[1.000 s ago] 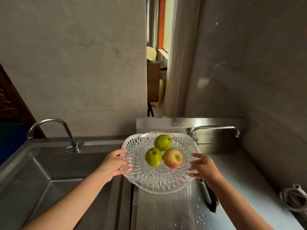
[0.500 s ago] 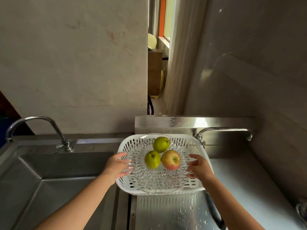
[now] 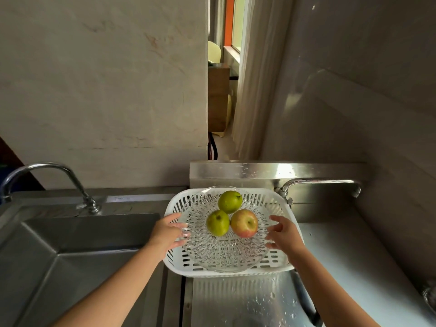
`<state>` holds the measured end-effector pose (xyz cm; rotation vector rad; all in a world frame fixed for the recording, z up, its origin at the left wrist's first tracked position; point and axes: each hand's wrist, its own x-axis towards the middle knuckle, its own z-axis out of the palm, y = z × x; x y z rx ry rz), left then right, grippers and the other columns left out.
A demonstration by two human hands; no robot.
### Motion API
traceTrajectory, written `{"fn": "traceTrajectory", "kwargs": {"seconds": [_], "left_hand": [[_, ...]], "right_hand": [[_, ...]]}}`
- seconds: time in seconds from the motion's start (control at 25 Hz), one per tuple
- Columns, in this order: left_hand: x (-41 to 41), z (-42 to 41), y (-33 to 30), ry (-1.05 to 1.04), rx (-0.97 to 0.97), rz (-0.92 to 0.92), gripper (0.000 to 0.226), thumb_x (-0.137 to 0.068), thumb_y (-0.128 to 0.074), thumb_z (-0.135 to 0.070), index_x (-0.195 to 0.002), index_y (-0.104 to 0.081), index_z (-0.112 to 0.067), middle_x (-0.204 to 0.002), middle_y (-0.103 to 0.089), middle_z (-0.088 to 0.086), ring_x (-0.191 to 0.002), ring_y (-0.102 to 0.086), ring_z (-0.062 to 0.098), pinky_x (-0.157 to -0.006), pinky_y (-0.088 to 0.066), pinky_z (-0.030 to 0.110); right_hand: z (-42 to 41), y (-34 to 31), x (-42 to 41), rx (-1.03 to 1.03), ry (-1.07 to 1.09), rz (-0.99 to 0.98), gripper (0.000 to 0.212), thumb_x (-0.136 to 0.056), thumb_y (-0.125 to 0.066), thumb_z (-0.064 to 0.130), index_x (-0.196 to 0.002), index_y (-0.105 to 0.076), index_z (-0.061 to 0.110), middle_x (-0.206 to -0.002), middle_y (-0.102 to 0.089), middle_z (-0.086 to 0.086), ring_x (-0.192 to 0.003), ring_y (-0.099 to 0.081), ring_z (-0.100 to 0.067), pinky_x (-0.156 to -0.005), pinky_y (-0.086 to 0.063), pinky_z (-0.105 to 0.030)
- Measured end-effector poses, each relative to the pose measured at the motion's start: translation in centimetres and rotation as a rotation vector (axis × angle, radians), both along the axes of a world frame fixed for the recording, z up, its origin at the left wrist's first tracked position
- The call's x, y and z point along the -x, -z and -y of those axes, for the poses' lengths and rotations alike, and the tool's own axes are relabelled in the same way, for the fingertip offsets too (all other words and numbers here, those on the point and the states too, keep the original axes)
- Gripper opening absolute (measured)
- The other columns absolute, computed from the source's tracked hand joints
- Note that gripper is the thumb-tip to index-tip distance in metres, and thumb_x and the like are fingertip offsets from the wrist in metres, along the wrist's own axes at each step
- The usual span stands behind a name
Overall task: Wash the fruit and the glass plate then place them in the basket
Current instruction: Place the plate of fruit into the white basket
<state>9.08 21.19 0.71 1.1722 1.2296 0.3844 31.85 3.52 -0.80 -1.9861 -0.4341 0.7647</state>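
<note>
Comparing with half a second ago, the glass plate sits lower inside the white basket, and the fingers of both hands have loosened from its rim; a second ago the plate was held higher, hiding most of the basket.

From left to right: one curved tap stands over the steel sink. The left hand is at the plate's 9 o'clock edge, fingers spread and touching the rim, no firm clasp visible. One plate lies in one basket, carrying three fruits: one green fruit at about 8 o'clock of the cluster, a second green fruit at 12 o'clock, and one red-yellow apple at 4 o'clock, all three touching one another. The right hand is at the plate's 3 o'clock edge, fingers apart and curled loosely beside the rim; whether it touches cannot be told. A second tap reaches right behind the basket, above the wet counter.
</note>
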Motion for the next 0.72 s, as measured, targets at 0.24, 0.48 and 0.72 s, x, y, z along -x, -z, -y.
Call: {"fn": "traceTrajectory", "kwargs": {"seconds": [0.24,0.48,0.72], "left_hand": [[-0.2,-0.1,0.2,0.009,0.001,-0.015,0.060,-0.082,-0.042,0.019,-0.133,-0.045,-0.012,-0.117,-0.059,0.015,-0.100,-0.061,0.031,-0.066,-0.054,0.032],[-0.2,0.1,0.1,0.006,-0.002,-0.025,0.052,-0.084,-0.048,0.012,-0.130,-0.047,-0.013,-0.106,-0.060,0.010,-0.085,-0.061,0.024,-0.064,-0.054,0.033],[0.1,0.4,-0.9,0.009,0.002,-0.023,0.052,-0.081,-0.052,0.013,-0.129,-0.047,-0.008,-0.090,-0.058,0.009,-0.075,-0.061,0.021,-0.060,-0.054,0.032]], "right_hand": [[0.0,0.3,-0.2,0.005,-0.010,-0.077,0.050,-0.082,-0.050,-0.013,-0.129,-0.046,0.004,-0.091,-0.057,-0.012,-0.070,-0.061,-0.022,-0.050,-0.058,-0.029],[0.4,0.4,-0.1,0.014,-0.026,-0.115,0.053,-0.081,-0.053,-0.010,-0.131,-0.043,0.004,-0.090,-0.058,-0.010,-0.071,-0.061,-0.019,-0.052,-0.056,-0.028],[0.4,-0.2,0.0,0.038,-0.036,-0.107,0.053,-0.082,-0.055,-0.007,-0.132,-0.041,0.005,-0.101,-0.058,-0.015,-0.073,-0.060,-0.019,-0.046,-0.055,-0.025]]}}
